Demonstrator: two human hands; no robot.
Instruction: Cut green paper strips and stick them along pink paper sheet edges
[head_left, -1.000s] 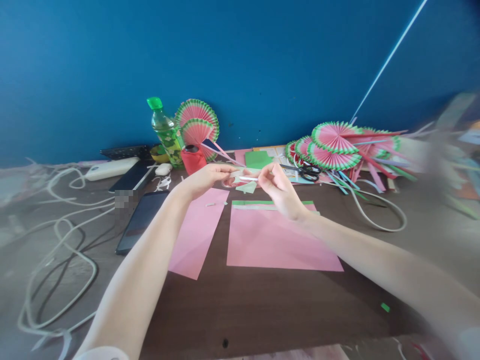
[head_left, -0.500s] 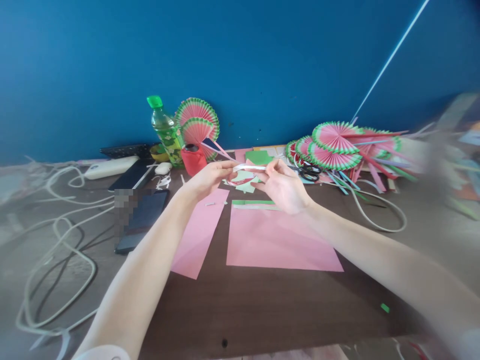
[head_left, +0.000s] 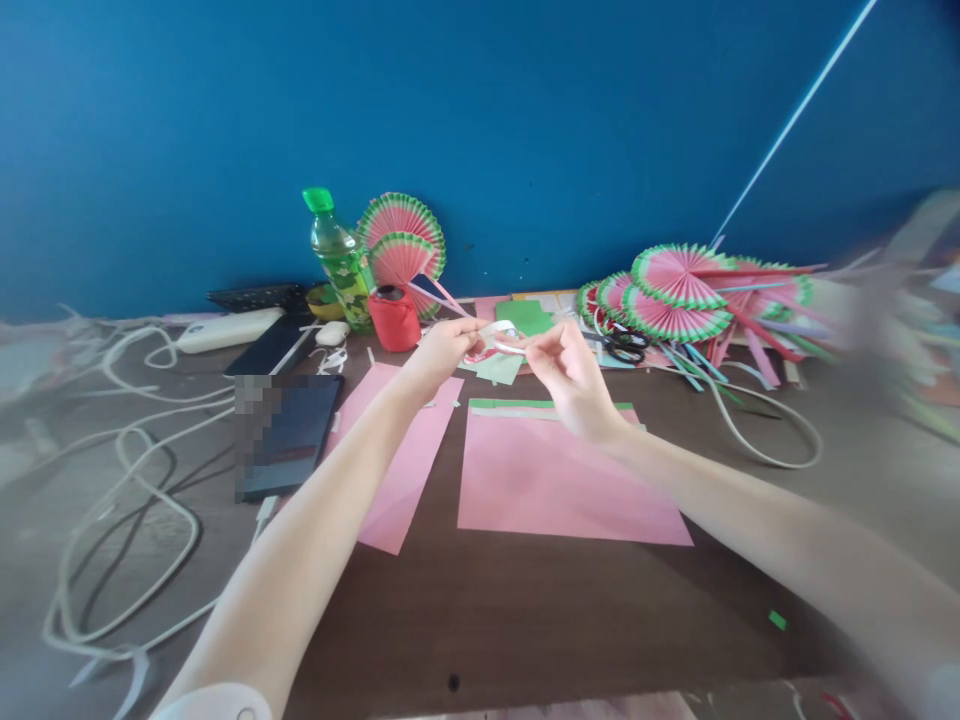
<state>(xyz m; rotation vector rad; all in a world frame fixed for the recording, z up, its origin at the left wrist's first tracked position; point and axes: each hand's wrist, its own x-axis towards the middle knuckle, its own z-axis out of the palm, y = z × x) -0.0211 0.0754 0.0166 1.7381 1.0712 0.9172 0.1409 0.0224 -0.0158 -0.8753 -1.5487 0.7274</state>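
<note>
A roll of white tape (head_left: 498, 328) with red on its core is pinched in my left hand (head_left: 441, 358), above the back of the desk. My right hand (head_left: 576, 388) closes thumb and fingers on the loose end of the tape, just right of the roll. Below my hands lies a pink paper sheet (head_left: 555, 480) with a green strip (head_left: 510, 404) and a pale strip along its far edge. Another pink sheet (head_left: 405, 470) lies to its left, partly behind my left forearm.
Pleated pink and green paper fans (head_left: 679, 290) are piled at the back right beside black scissors (head_left: 626, 346). A green-capped bottle (head_left: 341, 265), a red container (head_left: 394, 320) and more fans (head_left: 405, 240) stand at the back left. Phones (head_left: 296, 435) and white cables (head_left: 191, 530) cover the left side.
My hands have turned the tape roll, and my right fingers now pinch the tape's end instead of the roll's side. The view has shifted slightly.
</note>
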